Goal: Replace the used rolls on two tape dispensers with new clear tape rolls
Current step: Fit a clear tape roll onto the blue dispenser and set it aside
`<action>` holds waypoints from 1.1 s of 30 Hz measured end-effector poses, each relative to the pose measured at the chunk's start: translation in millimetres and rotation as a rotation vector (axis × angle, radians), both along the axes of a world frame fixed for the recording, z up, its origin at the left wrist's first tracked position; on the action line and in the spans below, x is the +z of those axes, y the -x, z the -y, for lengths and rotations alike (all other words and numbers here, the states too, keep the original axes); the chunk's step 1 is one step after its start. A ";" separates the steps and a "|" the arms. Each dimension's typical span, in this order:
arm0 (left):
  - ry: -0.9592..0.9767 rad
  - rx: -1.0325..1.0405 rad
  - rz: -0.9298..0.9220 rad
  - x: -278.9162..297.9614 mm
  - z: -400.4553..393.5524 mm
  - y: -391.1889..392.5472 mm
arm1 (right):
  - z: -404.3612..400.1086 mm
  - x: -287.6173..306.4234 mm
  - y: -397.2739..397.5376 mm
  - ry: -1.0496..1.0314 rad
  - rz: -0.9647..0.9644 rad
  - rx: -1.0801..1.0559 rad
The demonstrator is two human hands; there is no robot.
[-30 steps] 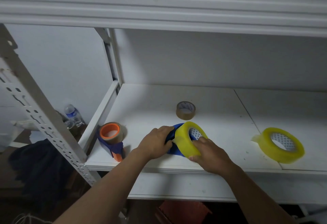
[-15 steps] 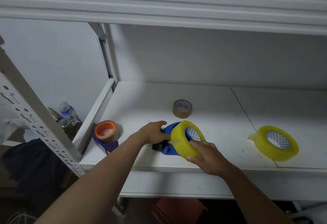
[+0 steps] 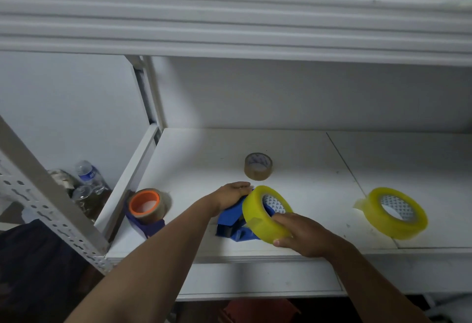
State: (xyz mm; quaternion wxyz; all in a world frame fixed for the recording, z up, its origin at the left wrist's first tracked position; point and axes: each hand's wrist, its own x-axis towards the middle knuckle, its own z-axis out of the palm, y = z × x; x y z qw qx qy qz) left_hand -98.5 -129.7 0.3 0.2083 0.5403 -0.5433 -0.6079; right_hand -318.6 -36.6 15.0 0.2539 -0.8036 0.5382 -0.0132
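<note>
Observation: the right hand [image 3: 305,237] grips a new clear tape roll [image 3: 265,214], yellowish in tint, with fingers [image 3: 282,241] closed round its lower rim and thumb across its near face. The roll stands on edge, seated against the blue tape dispenser [image 3: 233,223] near the front edge of the shelf [image 3: 293,154]. The left hand [image 3: 231,193] lies over the far end of the dispenser, fingers curled down on it; whether they clamp it or merely steady it cannot be told.

Change noted: compared with a second ago, the left hand has slid from the side of the roll to the dispenser's rear, exposing more of the blue body. The roll remains on the dispenser, and the right hand's grip is unchanged in kind. The apparent shift of the shelf is camera motion.

Assessment: the first dispenser appears to be at the seating stage, the roll being pressed onto its hub. Whether the roll is fully home is hidden by the roll itself.

Outstanding: the second dispenser [image 3: 145,223], at the shelf's left, carries a thin brown roll on an orange hub [image 3: 144,204]. A second new roll [image 3: 396,213] lies flat well to the right, untouched. A spent roll [image 3: 258,166] stands behind the hands.
</note>
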 end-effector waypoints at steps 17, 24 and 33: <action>0.009 0.080 -0.158 -22.2 10.0 5.0 | -0.8 -24.8 -9.5 0.205 0.057 0.032; 0.043 0.149 -0.148 -23.3 4.9 1.7 | 1.4 -25.3 -11.9 0.200 0.031 0.054; 0.051 0.199 -0.162 -22.1 -0.6 -0.6 | -0.7 -25.5 -15.0 0.217 0.008 0.055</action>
